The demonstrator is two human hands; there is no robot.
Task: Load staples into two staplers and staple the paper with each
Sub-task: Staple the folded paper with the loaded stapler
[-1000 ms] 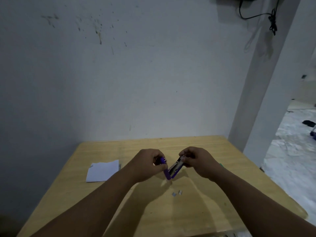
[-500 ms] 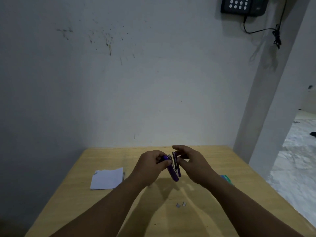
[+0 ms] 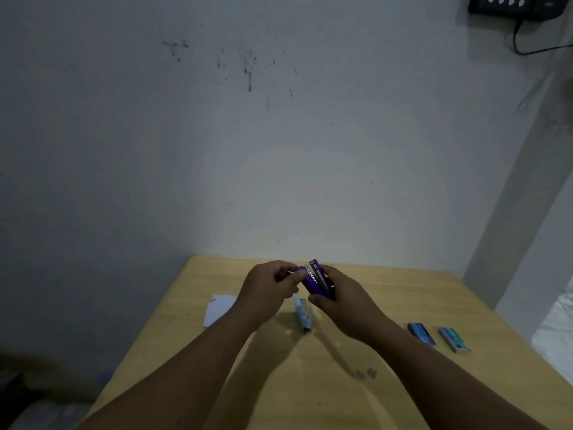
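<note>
Above the middle of the table [image 3: 403,293], toward its far edge, I hold the purple stapler [image 3: 314,282] in the air, its metal staple channel showing along the top. My right hand [image 3: 344,301] wraps around its lower body, fingers curled; my left hand [image 3: 269,287] pinches its near-left end between thumb and fingertips. Under my hands a pale blue stapler [image 3: 303,313] lies on the wood. White paper [image 3: 218,308] sits near the left edge. Two staple boxes [image 3: 438,335] lie toward the right edge, their printing too blurred to read. Loose staple strips [image 3: 366,373] rest nearer me.
</note>
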